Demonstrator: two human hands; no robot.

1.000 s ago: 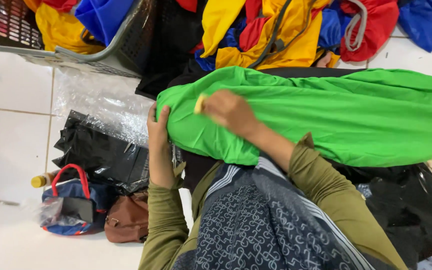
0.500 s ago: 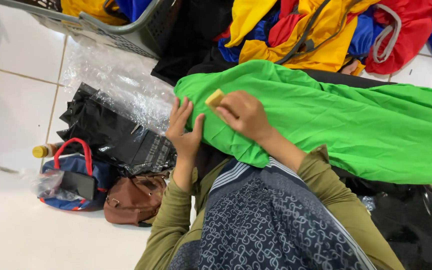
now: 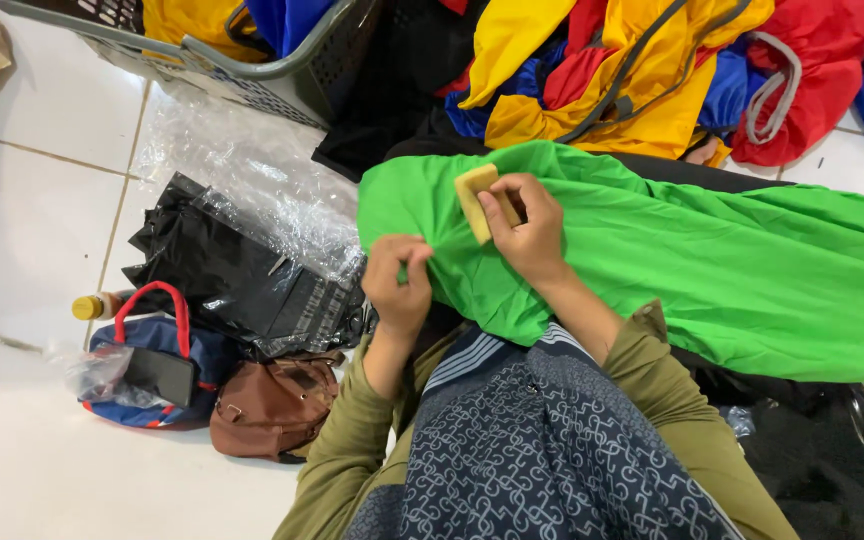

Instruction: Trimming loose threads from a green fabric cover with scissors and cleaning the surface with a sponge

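A bright green cloth (image 3: 712, 260) lies spread over my lap and out to the right. My left hand (image 3: 398, 282) pinches its near-left edge between the fingers. My right hand (image 3: 525, 226) rests on top of the cloth and grips a small tan rectangular block (image 3: 475, 202), held upright against the fabric. Both olive sleeves and a dark patterned garment fill the bottom centre.
A grey basket (image 3: 252, 55) with yellow and blue cloth stands top left. Red, yellow and blue bags (image 3: 652, 70) are piled top right. Crinkled clear plastic (image 3: 242, 170) and black plastic bags (image 3: 232, 275) lie left, with a blue-red bag (image 3: 152, 350), a brown purse (image 3: 272, 405) and a yellow-capped bottle (image 3: 87, 307).
My left hand has come off the cloth's surface and closed on its edge. My right hand has shifted slightly, turning the tan block more upright. The view moved a little left and down.
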